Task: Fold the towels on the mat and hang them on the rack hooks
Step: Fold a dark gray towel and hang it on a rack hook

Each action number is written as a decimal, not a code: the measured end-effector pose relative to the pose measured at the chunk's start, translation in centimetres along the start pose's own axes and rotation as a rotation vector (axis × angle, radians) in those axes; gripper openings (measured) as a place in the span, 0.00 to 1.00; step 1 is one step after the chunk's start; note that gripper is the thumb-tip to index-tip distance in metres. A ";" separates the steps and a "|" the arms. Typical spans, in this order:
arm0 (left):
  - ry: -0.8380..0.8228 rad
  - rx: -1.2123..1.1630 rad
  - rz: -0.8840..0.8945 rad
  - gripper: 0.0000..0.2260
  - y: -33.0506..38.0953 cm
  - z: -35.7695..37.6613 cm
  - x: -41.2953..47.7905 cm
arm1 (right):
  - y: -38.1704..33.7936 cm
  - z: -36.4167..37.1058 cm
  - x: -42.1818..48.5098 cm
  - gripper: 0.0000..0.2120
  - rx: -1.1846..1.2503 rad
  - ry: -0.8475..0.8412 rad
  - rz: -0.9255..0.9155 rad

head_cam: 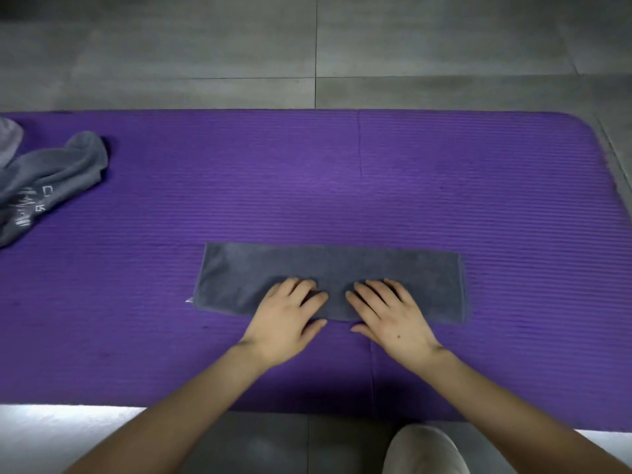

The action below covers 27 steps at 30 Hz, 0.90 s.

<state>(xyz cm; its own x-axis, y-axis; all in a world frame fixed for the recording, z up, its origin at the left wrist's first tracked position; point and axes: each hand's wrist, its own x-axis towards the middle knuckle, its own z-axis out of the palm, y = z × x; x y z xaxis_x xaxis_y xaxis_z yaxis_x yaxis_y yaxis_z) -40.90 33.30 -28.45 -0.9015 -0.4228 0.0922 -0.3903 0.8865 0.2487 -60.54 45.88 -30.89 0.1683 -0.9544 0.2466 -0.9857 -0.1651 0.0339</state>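
Neither grip holds anything: left grip and right grip lie palm-down with straight fingers, pressing side by side on the near middle of the folded grey towel, which lies flat on the purple mat. Its long axis runs left to right, parallel to the mat's near edge, so each short end lies outward from the grip on its own side, about equally far. A next fold would probably carry one end across to the other; the crumpled towel at the mat's far left lies nearer the left grip.
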 end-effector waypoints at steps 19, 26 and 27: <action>-0.404 -1.075 -0.364 0.21 1.5 -12.0 8.3 | 9.4 -13.4 11.4 0.09 1.232 -0.892 0.292; -0.098 -1.557 -0.611 0.09 3.4 -13.4 8.5 | 4.4 -13.6 6.7 0.24 0.662 0.123 0.968; -0.057 -1.600 -0.627 0.08 3.6 -13.4 8.4 | 3.3 -13.6 6.1 0.33 0.705 0.063 1.041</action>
<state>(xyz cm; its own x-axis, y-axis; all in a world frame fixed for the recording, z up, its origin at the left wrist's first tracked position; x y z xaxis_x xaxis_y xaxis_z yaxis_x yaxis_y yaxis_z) -47.37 30.44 -13.86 -0.7149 -0.5664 -0.4100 -0.1301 -0.4684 0.8739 -62.90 42.93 -16.15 -0.7043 -0.7016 -0.1083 -0.4286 0.5418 -0.7230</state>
